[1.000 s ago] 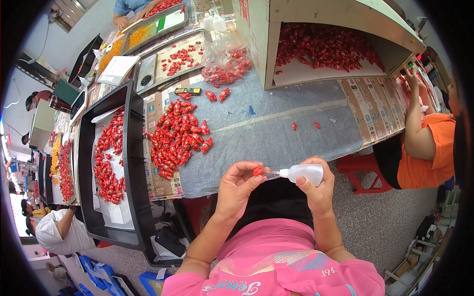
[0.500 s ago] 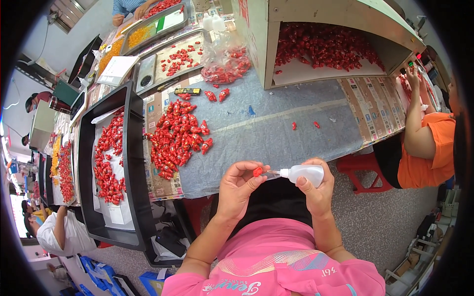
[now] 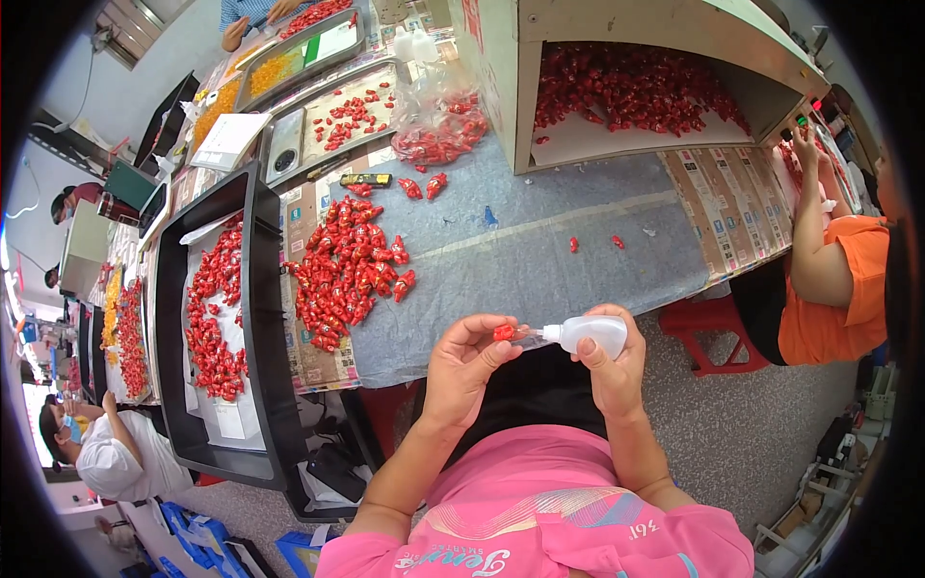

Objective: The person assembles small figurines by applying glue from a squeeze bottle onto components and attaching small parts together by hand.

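Observation:
Between the thumb and fingers of my left hand (image 3: pixel 469 364) is a small red plastic piece (image 3: pixel 504 332). My right hand (image 3: pixel 617 371) grips a white squeeze bottle (image 3: pixel 590 334), tipped on its side with its thin nozzle pointing left. The nozzle's tip reaches the red piece; whether it touches or enters it is too small to tell. Both hands are just off the table's front edge, above my lap. To their left on the table lies a heap of similar red pieces (image 3: pixel 342 265), with two loose ones (image 3: pixel 573 245) farther right.
A black tray (image 3: pixel 260 328) of red pieces stands at the left. Behind are a metal tray (image 3: pixel 313 159), a plastic bag (image 3: pixel 438 144) of red pieces and an open box (image 3: pixel 530 96) full of them. A person in orange (image 3: pixel 853 279) sits at the right.
The red piece has turned slightly in my left fingers. The bottle has shifted a little left and down, bringing its nozzle closer to the piece.

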`<state>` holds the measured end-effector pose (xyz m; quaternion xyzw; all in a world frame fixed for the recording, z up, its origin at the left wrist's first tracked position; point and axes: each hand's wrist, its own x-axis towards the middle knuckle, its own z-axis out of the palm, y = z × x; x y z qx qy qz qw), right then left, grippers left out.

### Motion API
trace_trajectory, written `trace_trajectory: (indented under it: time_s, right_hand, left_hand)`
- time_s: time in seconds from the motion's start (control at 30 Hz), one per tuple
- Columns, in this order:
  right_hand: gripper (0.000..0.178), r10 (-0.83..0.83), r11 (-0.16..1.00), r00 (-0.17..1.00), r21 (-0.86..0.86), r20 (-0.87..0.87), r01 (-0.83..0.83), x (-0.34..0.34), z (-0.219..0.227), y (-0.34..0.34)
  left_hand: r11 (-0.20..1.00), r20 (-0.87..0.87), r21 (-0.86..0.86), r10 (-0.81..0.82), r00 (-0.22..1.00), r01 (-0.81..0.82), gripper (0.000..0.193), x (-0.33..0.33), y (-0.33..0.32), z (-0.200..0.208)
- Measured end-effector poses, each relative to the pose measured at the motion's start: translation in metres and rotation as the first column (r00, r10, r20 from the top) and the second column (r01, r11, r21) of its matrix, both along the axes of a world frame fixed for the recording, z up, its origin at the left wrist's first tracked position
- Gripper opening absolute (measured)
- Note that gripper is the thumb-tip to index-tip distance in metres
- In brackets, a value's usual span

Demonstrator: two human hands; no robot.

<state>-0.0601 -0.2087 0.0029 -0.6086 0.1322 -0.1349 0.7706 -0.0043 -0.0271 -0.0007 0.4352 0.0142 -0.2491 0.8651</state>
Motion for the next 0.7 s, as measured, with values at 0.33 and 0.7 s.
trace_trajectory:
  time_s: [0.33,0.7]
  right_hand:
    - [0.040,0.003,1.000,1.000,0.016,-0.013,-0.003,0.0010,-0.0025,0.0000]
    - [0.039,0.016,1.000,1.000,-0.001,-0.015,-0.016,-0.0007,-0.0018,-0.0024]
  left_hand:
    - [1.000,-0.008,0.006,-0.010,1.000,0.010,0.024,0.0005,0.0000,-0.0007]
    - [1.000,-0.003,-0.002,-0.013,1.000,0.013,0.024,0.0002,-0.0002,-0.0001]
